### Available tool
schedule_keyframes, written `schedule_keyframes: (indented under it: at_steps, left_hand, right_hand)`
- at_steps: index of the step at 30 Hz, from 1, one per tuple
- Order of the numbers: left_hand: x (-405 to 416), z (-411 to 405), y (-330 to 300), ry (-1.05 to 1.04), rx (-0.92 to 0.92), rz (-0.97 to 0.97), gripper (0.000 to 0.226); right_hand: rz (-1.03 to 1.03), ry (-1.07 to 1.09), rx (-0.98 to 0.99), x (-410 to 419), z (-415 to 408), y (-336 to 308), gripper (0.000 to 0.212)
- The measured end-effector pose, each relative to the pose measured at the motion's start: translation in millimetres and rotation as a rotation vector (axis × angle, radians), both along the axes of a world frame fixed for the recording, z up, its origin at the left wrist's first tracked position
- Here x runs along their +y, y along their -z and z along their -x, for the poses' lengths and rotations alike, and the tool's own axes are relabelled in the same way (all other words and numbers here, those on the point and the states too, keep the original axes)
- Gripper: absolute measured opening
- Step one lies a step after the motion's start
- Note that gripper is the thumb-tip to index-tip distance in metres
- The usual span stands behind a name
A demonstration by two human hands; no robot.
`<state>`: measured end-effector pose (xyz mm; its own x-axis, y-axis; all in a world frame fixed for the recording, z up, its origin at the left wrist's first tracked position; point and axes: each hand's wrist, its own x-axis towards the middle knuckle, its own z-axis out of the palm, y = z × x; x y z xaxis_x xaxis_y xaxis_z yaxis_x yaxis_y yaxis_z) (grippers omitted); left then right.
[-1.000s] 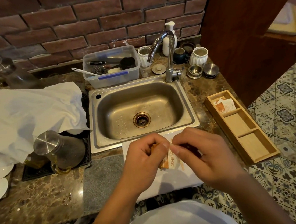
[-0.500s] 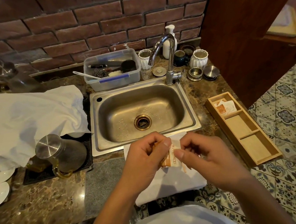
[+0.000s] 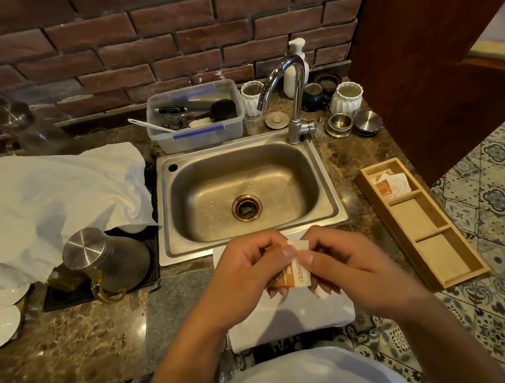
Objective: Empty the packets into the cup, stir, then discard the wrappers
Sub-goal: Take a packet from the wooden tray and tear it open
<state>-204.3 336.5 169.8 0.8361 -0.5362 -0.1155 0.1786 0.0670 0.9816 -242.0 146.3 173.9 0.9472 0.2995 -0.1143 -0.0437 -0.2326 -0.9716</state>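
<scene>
**Supervisor:** Report the grip.

**Operator:** I have both hands on one packet (image 3: 294,275). My left hand (image 3: 250,272) pinches its top edge between thumb and forefinger. My right hand (image 3: 343,267) pinches the same edge just beside that pinch, thumb tips nearly touching. A small white flap of the packet stands up between the two pinches. I judge the tear has started, not finished.

**Supervisor:** Location of the packet?

**Operator:** It is held in the air, upright, above a folded white cloth (image 3: 289,318) that lies directly below the grip. The sink (image 3: 245,192) sits just beyond the grip. More packets lie in the far compartment of the wooden tray (image 3: 419,223), well to the right of the grip.

**Supervisor:** And the cup?

**Operator:** I cannot tell which cup is meant. Several cups stand far beyond the grip, behind the tap (image 3: 291,93). None is below my hands.

**Supervisor:** Hazards from this point?

**Operator:** Three.
1. Spill. If the tear runs open while the packet is over the cloth, powder falls on the cloth, not in a cup. Cause: no cup under the grip.
2. Runaway tear. The two pinches sit close together; a hard pull could split the packet down its side. Cause: excess force.
3. Lost scrap. The flap could come off as a separate piece and drop toward the sink. Cause: tearing fully across.

**Supervisor:** Recommendation?

**Operator:** Keep the packet upright and bring a cup under the grip before opening it fully.
</scene>
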Motion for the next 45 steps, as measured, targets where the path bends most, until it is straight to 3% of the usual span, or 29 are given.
schedule_keyframes:
  at_steps: [4,11,16,22,28,35,40,45]
  left_hand:
    - [-2.3,-1.2,5.1,-0.024,0.057,0.068,0.022]
    - [-6.8,0.0,14.9,-0.124,0.120,0.061,0.023]
    - [-8.5,-3.3,11.7,-0.099,0.332,0.245,0.020]
    - [-6.9,-2.0,9.3,-0.083,0.421,0.340,0.027]
    - [-5.2,2.2,11.3,-0.009,0.519,0.550,0.040]
    - [-2.6,11.4,1.4,-0.034,0.312,0.302,0.015]
    - [2.8,15.9,1.2,-0.017,0.295,0.324,0.010]
    - [0.9,21.2,2.4,0.060,0.334,0.424,0.022]
  right_hand:
    - [0.083,0.051,-0.171,3.7,0.4,3.6,0.029]
    - [0.435,0.093,-0.530,6.3,-4.7,15.0,0.021]
    - [0.450,0.148,-0.630,9.5,-4.6,8.2,0.018]
    - [0.343,0.224,-0.474,13.4,-2.1,2.0,0.026]
    - [0.162,0.344,-0.297,13.4,-0.8,-8.2,0.016]
    - [0.044,0.163,-0.164,11.2,4.4,-18.2,0.017]
    - [-0.074,0.079,-0.079,12.7,9.5,-22.6,0.016]
    - [-0.159,0.022,0.003,8.4,10.9,-24.9,0.024]
